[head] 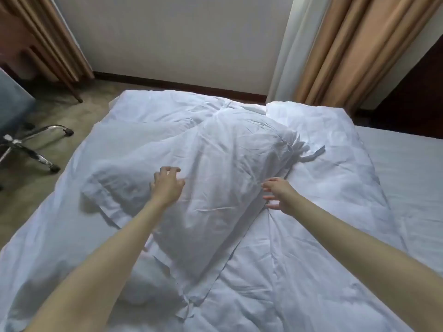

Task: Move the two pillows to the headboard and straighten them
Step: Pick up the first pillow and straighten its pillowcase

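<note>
White pillow [211, 188] — left hand [167, 185] resting, right hand [279, 195] beside

left hand [167, 185] on pillow [211, 178] — fingers curled | right hand [279, 194] beside it — spread

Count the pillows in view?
2. One pillow lies askew mid-bed on the duvet, between the left hand and right hand. The second pillow lies behind it, far right. More could hide under bedding.
</note>
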Available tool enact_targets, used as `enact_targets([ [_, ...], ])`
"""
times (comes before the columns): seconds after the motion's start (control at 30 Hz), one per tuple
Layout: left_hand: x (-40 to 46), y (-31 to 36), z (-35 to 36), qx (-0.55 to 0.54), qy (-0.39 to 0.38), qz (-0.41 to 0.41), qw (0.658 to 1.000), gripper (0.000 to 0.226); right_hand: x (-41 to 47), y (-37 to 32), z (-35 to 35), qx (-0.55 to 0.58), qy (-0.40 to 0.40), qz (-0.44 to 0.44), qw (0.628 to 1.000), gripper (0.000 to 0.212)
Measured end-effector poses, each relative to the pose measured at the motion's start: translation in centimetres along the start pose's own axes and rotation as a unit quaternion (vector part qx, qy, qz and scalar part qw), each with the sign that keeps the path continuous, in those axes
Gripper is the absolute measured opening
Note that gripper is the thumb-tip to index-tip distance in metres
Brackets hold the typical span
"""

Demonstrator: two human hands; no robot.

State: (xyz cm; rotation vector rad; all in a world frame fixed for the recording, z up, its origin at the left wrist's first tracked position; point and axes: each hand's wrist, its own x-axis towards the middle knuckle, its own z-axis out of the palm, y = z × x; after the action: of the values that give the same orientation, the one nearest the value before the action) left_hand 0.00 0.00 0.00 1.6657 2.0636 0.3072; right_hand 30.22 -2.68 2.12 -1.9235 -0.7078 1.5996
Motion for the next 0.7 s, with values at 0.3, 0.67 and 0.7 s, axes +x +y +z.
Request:
enact_targets([
  [0.3, 8.8, -3.6, -1.5, 0.215, -0.008, -0.014, 0.976, 0.066, 4.9, -1.8, 6.5, -0.051, -0.04, 0.065, 0.996, 0.048],
  [0.67, 14.2, -4.6, -2.5, 0.158, -0.124, -0.104, 0.974, 0.091, 9.0, -0.6, 8.2, -0.1, -0.055, 0.006, 0.993, 0.046],
  [0.7, 14.0, -4.4, -2.2, 0.149, -0.117, -0.092, 0.978, 0.085, 9.3, -0.7, 8.1, -0.107, -0.055, 0.005, 0.993, 0.045],
])
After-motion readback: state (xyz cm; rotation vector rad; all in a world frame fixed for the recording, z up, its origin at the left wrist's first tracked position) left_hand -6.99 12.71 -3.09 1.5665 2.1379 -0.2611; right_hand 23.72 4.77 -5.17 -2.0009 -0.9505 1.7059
